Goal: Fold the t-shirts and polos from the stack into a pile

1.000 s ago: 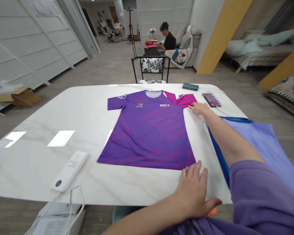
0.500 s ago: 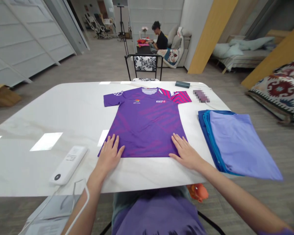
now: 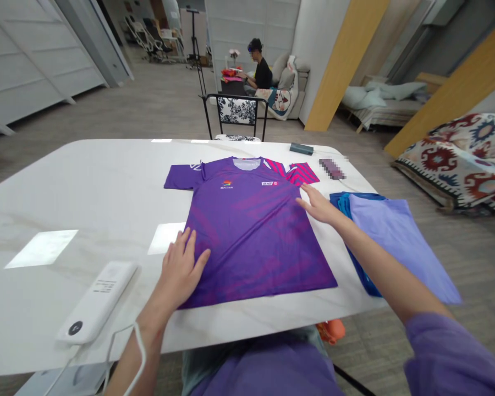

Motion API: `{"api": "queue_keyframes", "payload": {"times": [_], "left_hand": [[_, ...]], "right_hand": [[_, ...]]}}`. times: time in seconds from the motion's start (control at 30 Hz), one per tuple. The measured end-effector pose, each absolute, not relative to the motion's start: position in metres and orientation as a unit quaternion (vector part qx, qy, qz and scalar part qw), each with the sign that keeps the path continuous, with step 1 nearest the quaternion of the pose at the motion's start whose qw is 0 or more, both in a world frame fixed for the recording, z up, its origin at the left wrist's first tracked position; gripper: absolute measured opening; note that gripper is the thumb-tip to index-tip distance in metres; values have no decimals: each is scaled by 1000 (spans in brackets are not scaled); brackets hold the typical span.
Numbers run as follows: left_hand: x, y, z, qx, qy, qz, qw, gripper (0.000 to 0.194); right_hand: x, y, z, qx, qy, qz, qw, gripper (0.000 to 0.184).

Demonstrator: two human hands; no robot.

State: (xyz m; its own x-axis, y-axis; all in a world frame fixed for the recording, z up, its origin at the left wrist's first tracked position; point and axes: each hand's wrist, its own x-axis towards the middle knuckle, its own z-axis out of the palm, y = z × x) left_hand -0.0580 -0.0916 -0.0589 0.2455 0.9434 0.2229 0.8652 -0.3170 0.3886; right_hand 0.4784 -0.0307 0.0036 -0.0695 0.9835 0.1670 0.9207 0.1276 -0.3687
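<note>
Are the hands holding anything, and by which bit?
Nothing is held: the left hand and right hand are open, at the sides of the purple shirt.

Grey floor (image 3: 160,110), 1 patterned chair (image 3: 237,111), white cabinets (image 3: 28,49)

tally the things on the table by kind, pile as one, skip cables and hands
spread-out shirt: 1
pile of folded clothes: 1
gadgets: 3 (white gadget, dark gadget, blurred purple gadget)
total: 5
</note>
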Motion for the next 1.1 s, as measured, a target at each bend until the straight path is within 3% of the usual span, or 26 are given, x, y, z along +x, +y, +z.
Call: {"api": "queue_keyframes", "payload": {"times": [0.1,0.27,0.4,0.5,0.6,0.67,0.87,1.1], "left_hand": [[-48,34,-31,748,564,310,165,69],[-32,225,-11,728,594,306,155,56],[-33,297,-25,726,621,256,149,47],[-41,317,-36,712,651,229,131,56],[-44,317,-40,695,674,223,118,78],[-43,307,-37,682,685,230,113,82],[-26,225,-2,646,717,238,108,78],[-30,20,8,629,747,195,91,52]], "right_hand": [[515,90,6,-706,-672,89,204,86],[555,198,-27,-749,-638,71,163,77],[578,221,-59,-770,-625,79,101,89],[594,228,-69,-822,-561,69,67,103],[600,227,-72,-853,-514,51,73,113],[597,222,-73,-856,-507,51,86,113],[541,198,-52,-824,-556,5,112,108],[343,185,1,-668,-725,5,167,91]]}}
